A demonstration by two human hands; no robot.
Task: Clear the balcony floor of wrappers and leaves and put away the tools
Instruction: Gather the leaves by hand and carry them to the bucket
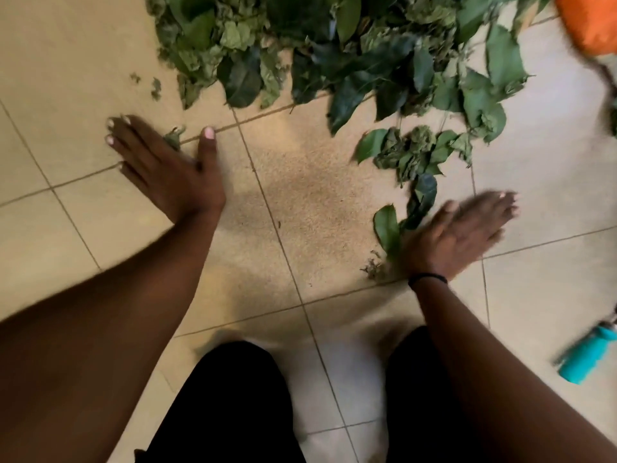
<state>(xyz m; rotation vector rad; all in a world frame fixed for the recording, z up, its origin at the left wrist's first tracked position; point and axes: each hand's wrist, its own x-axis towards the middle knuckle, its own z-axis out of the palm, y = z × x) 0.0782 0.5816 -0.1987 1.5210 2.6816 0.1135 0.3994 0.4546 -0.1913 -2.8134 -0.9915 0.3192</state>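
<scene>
A big heap of green leaves (pixel 320 45) covers the far part of the beige tiled floor (pixel 300 202). A smaller clump of leaves (pixel 414 152) lies nearer, with a few loose leaves (pixel 389 225) trailing down to my right hand. My left hand (pixel 167 168) lies flat on the tiles, fingers spread, a small crumpled leaf (pixel 173 138) between thumb and fingers. My right hand (pixel 464 228) is flat and blurred, its edge against the loose leaves. Neither hand holds anything.
An orange object (pixel 587 21) sits at the top right corner. A teal cylindrical handle or bottle (pixel 584 355) lies on the floor at the right edge. Small leaf crumbs (pixel 372 265) lie near my right wrist. My knees in black trousers (pixel 233 402) are at the bottom.
</scene>
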